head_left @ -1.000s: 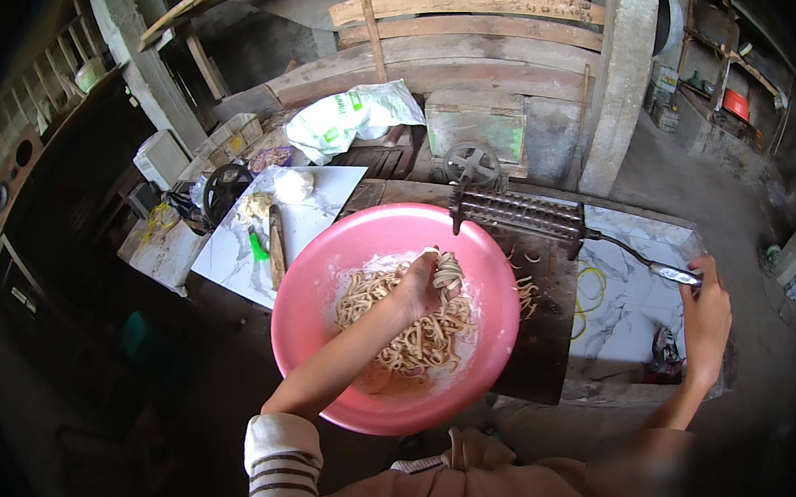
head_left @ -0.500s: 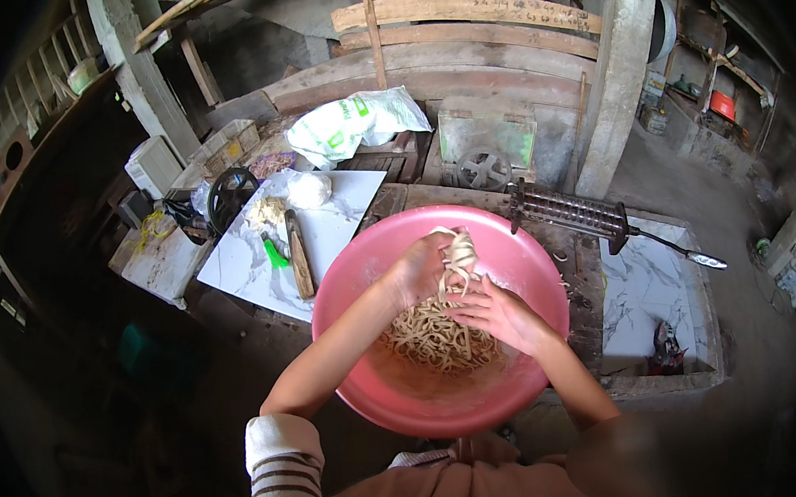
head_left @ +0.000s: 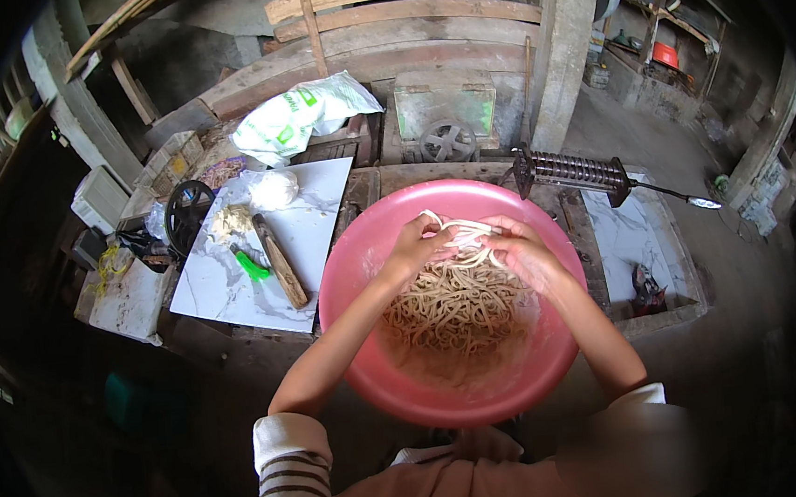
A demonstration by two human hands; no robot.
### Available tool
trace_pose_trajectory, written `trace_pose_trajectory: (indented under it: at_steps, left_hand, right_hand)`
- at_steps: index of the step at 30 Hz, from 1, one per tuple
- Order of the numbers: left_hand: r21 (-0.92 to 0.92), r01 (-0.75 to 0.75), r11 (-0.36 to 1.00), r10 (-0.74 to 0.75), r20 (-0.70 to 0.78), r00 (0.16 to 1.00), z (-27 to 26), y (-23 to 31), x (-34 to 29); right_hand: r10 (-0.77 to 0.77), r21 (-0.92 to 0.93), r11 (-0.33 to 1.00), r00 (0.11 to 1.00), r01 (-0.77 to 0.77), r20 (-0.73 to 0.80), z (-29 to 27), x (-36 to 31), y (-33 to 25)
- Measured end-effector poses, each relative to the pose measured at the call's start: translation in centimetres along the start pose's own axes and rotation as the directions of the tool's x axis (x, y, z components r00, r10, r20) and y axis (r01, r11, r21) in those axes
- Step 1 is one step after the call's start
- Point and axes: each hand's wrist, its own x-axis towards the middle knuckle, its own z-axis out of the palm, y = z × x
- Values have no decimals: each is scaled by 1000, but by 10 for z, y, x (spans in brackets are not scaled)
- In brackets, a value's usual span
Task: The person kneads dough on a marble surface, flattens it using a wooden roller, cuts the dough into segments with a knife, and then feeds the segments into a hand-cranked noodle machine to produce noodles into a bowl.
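A big pink basin (head_left: 360,364) stands in front of me with a heap of floury noodle strips (head_left: 459,304) in it. Over the far part of that heap, a bundle of paler dough strips (head_left: 468,234) hangs between both hands. My left hand (head_left: 417,252) has its fingers curled round the left end of the bundle. My right hand (head_left: 522,250) grips the right end, thumb and fingers bent over the strips. Some strands droop toward the heap below.
Left of the basin, a marble-patterned board (head_left: 311,209) carries a wooden stick (head_left: 279,262), a green-handled tool (head_left: 251,267), dough scraps (head_left: 230,222) and a white bag (head_left: 273,190). A metal roller with a handle (head_left: 579,175) lies right. A white sack (head_left: 303,116) rests behind.
My right hand has come up from below and closed on the strips, which now stretch between both hands. The whole view has shifted, so the surroundings sit further left.
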Motion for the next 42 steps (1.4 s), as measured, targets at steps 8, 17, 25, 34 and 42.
trace_pose_trajectory:
  at_steps: [8,17,25,34,42]
  left_hand:
    - [339,-423,840,474,-83,876,-9,-19,18]
    - [705,-159,691,391,-180,903,0,12,-7]
    - [935,-116,334,438,-45,898,-5,6,-3]
    - [964,92,248,367,-181,912,5,13,-42]
    - [926,35,376,570,-261,779,17,33,-102]
  right_hand:
    - [-334,-518,767,925,378,181,-17,18,-14]
    - [-365,-824,437,908,361,204,-23,11,-21]
    - [-347,-964,-133,900,232,265,-7,2,-28]
    - [-374,-952,-221,883,211,283,-21,-21,-20]
    - [-551,-925,20,776,380,307,-4,-55,-39]
